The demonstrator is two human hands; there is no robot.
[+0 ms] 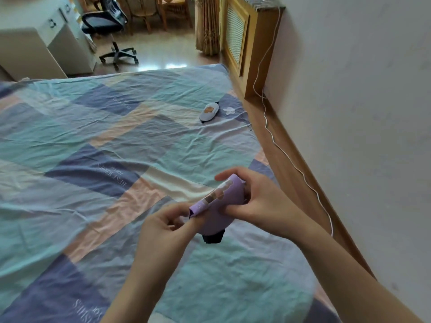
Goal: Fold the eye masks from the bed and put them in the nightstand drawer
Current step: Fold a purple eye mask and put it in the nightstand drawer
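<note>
A purple eye mask with a small printed picture is folded over itself and held above the bed. My left hand pinches its lower left end. My right hand grips the other end, fingers curled over the top. A black strap hangs below the mask. A second eye mask, white with a brown print, lies flat on the bed near the far right edge. The nightstand is out of view.
The bed has a patchwork sheet of teal, purple and pink. A white cable runs along the floor strip between bed and wall. Beyond the bed stand a wooden radiator cover, an office chair and a white cabinet.
</note>
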